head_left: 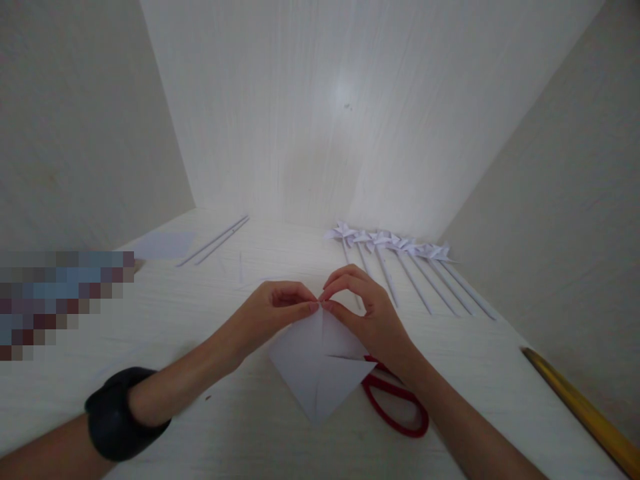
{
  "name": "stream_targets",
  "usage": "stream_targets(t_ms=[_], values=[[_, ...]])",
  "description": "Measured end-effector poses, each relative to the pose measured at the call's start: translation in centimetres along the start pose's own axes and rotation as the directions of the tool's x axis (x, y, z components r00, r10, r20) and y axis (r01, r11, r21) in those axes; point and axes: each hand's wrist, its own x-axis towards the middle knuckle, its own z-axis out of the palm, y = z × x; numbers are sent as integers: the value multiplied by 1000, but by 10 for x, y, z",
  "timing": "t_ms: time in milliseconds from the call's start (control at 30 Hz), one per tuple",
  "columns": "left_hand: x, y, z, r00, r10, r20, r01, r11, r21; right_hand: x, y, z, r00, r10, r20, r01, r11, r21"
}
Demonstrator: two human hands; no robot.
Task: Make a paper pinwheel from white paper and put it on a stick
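The left hand (pixel 280 308) and right hand (pixel 373 303) equally pinch the white diamond-shaped paper sheet (pixel 303 357) by its far corner, its diagonal running toward the wearer.

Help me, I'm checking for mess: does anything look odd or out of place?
A small dark speck sits on the pale table near the black wristband, and faint marks spot the back wall; both interrupt plain surfaces.
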Motion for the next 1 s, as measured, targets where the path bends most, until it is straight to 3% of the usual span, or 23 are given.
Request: stream_targets(t_ms=[367,700,833,1000], values=[[-1,-1,-2,1000,17,4,-17,999,30,-4,1,-3,982,-184,40,188,957,-220],[-5,3,-1,1000,-25,-16,25,1000,7,-5,1,-5,964,-262,38,263,927,-268],[-5,4,-1,1000,-19,-11,19,999,-31,-4,1,-6,972,-233,11,231,956,-179],[-4,5,1,1000,-17,-4,16,999,-43,-1,1,-7,994,-106,4,106,993,-43]])
